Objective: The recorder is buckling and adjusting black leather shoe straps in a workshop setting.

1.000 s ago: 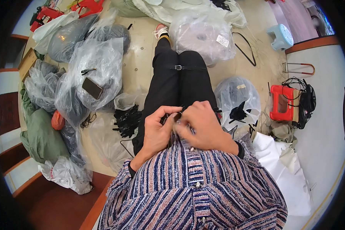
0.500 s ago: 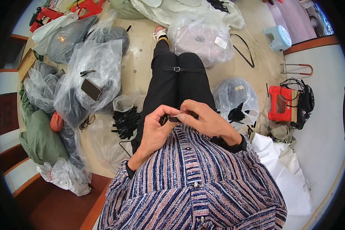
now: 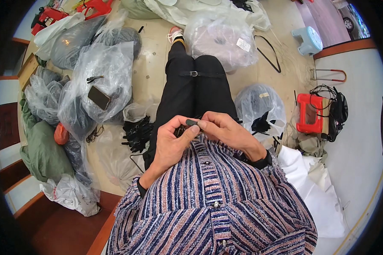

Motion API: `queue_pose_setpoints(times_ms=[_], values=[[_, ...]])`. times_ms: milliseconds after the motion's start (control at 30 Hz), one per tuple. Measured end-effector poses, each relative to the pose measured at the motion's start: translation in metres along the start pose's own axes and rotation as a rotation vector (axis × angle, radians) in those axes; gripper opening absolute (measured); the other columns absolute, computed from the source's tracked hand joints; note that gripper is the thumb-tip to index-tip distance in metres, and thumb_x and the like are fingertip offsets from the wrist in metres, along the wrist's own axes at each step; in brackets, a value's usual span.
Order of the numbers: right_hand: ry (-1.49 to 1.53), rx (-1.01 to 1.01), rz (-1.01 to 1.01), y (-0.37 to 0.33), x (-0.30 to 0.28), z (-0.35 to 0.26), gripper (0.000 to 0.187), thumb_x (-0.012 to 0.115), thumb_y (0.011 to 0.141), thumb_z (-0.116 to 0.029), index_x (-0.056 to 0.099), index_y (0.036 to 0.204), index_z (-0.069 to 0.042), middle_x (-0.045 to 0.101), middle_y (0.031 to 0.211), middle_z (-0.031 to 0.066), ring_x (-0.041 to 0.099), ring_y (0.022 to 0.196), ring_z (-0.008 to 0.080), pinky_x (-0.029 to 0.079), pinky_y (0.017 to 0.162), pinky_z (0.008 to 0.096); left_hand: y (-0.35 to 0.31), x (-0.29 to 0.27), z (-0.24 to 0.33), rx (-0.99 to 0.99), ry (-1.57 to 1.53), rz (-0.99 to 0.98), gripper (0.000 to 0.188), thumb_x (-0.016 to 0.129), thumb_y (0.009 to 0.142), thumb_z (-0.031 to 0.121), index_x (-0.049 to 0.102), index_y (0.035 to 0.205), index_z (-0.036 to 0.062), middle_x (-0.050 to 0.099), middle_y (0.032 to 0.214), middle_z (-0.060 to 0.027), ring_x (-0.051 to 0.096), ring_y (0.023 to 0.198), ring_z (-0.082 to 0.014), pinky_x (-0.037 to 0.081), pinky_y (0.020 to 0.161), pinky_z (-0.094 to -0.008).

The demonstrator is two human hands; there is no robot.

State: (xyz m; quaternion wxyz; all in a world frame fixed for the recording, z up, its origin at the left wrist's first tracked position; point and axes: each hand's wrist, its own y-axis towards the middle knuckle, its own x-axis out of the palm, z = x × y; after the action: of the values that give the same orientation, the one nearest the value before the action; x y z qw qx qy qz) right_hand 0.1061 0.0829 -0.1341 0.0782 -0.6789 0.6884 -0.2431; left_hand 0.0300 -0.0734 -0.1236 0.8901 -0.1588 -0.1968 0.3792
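My left hand (image 3: 173, 142) and my right hand (image 3: 229, 132) meet over my lap, both closed in a pinch. Between their thumbs and fingers is a small dark strip (image 3: 191, 122), probably a strap end; the rest of it is hidden by the fingers. A thin black strap with a silver buckle (image 3: 193, 73) lies across my thighs near the knees. To the left of my legs sits a bundle of black straps (image 3: 138, 134) in a plastic bag. On the right, a clear plastic bag (image 3: 259, 100) has black strips (image 3: 261, 123) at its opening.
Plastic bags (image 3: 102, 63) fill the left side, with a phone (image 3: 99, 98) and a black clip-like tool (image 3: 94, 79) on top. A large wrapped roll (image 3: 219, 42) lies beyond my knees. On the right stand a red stool (image 3: 306, 112) and a light-blue stool (image 3: 307, 41).
The dark strip has turned so its flat face shows, and my fingertips have shifted along it. My right fingers have straightened slightly. The whole view has moved a little.
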Motion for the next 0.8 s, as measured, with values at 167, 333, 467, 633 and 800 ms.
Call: queue_pose_setpoints(times_ms=[167,333,467,633,800], values=[[-0.343,-0.055,-0.036,-0.002,-0.003,-0.006,0.029,0.051,0.087,-0.023,0.054,0.072,0.002,0.047,0.061,-0.0005,0.041,0.057,0.0069,0.034,0.049,0.0245,-0.005,0.004,-0.003,0.019,0.121,0.068,0.010,0.060,0.079,0.008,0.057,0.083,-0.0007,0.060,0.075,-0.0030,0.052,0.067,-0.0053,0.042,0.061,-0.0192],[-0.127,-0.045,-0.077,-0.002,-0.004,0.000,0.029,0.051,0.086,-0.022,0.053,0.069,0.002,0.045,0.061,-0.0029,0.040,0.058,0.0054,0.033,0.051,0.0235,-0.007,0.008,-0.003,0.018,0.105,0.049,0.011,0.059,0.080,0.007,0.055,0.085,-0.0013,0.060,0.075,-0.0040,0.054,0.069,-0.0064,0.043,0.062,-0.0200],[0.010,0.000,0.042,-0.005,0.004,-0.002,0.024,0.051,0.084,-0.017,0.052,0.067,-0.001,0.042,0.060,-0.0045,0.037,0.058,0.0037,0.030,0.050,0.0221,-0.005,0.005,0.002,0.130,0.213,-0.005,0.019,0.062,0.076,0.004,0.056,0.094,-0.0002,0.060,0.077,-0.0021,0.052,0.068,-0.0050,0.042,0.063,-0.0186],[0.181,-0.024,0.079,-0.003,0.004,0.009,0.022,0.051,0.084,-0.017,0.053,0.068,-0.002,0.041,0.060,-0.0058,0.035,0.057,0.0024,0.028,0.049,0.0205,0.001,0.004,-0.004,0.100,0.175,-0.029,0.028,0.069,0.072,0.004,0.058,0.097,0.0020,0.059,0.078,0.0010,0.050,0.068,-0.0020,0.041,0.063,-0.0163],[0.187,-0.088,0.116,-0.001,0.007,0.004,0.023,0.050,0.086,-0.020,0.053,0.070,-0.003,0.043,0.062,-0.0055,0.036,0.057,0.0021,0.028,0.049,0.0188,0.004,0.001,-0.006,0.043,-0.055,-0.028,0.023,0.068,0.073,0.005,0.058,0.094,0.0019,0.058,0.079,0.0013,0.050,0.069,-0.0024,0.041,0.062,-0.0160]])
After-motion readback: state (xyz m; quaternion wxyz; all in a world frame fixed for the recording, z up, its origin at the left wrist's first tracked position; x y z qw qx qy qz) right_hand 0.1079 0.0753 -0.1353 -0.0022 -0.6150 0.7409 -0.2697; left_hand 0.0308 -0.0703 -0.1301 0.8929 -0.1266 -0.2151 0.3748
